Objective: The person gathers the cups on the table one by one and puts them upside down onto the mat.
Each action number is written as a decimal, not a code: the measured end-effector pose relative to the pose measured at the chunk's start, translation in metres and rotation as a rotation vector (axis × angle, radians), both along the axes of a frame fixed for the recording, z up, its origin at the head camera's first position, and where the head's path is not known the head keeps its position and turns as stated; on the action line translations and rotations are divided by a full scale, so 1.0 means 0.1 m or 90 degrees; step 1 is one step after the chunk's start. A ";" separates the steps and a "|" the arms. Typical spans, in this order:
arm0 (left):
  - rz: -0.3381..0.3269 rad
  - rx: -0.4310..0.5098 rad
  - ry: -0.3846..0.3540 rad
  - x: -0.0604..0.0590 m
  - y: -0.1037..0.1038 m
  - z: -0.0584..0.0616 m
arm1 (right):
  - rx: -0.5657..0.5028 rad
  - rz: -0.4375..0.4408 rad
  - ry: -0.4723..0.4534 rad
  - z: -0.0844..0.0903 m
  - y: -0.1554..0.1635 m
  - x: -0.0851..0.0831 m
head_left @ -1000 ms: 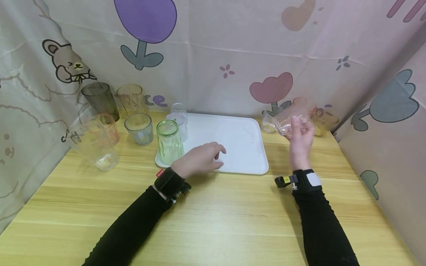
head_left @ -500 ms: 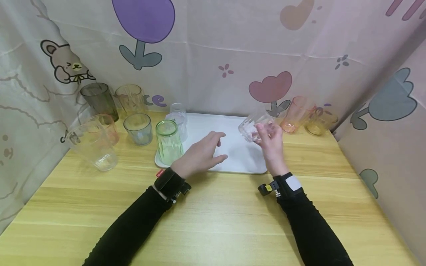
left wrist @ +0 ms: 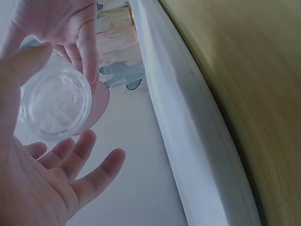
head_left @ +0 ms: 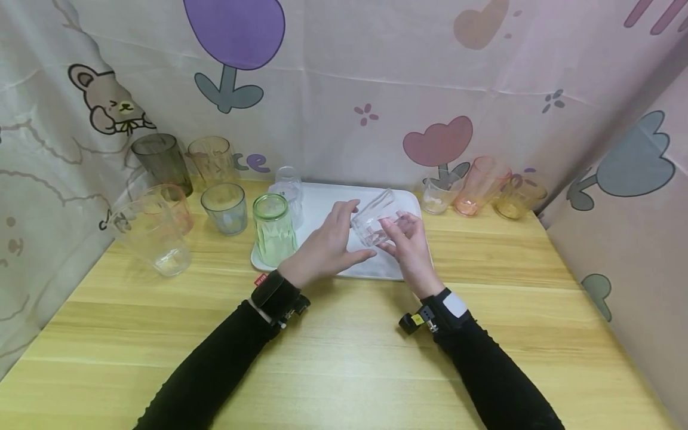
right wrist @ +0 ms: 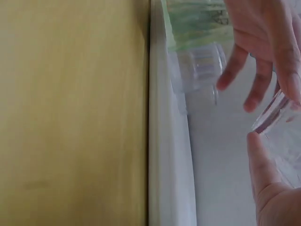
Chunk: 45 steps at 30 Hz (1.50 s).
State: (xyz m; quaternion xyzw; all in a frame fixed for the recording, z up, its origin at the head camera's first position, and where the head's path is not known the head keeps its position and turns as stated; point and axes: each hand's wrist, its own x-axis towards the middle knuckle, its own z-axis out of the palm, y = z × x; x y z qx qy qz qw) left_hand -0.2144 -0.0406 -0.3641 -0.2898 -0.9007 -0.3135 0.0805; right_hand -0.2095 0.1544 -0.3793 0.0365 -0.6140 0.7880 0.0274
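Step in hand: clear cup carried tilted above white tray, pinched in your right hand. Left hand released, fingers spread beside cup. Next move: level cup, seat it near green cup without knocking.

Both arms in black sleeves reach forward and bend toward each other, the left hand spread with relaxed, nearly straight fingers and raised thumb, while the right hand has its fingers and thumb curled in a grip.
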 end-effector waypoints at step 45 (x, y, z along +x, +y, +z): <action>-0.019 -0.264 0.026 -0.14 -0.06 1.19 | 0.789 0.061 -0.022 0.08 1.00 -0.28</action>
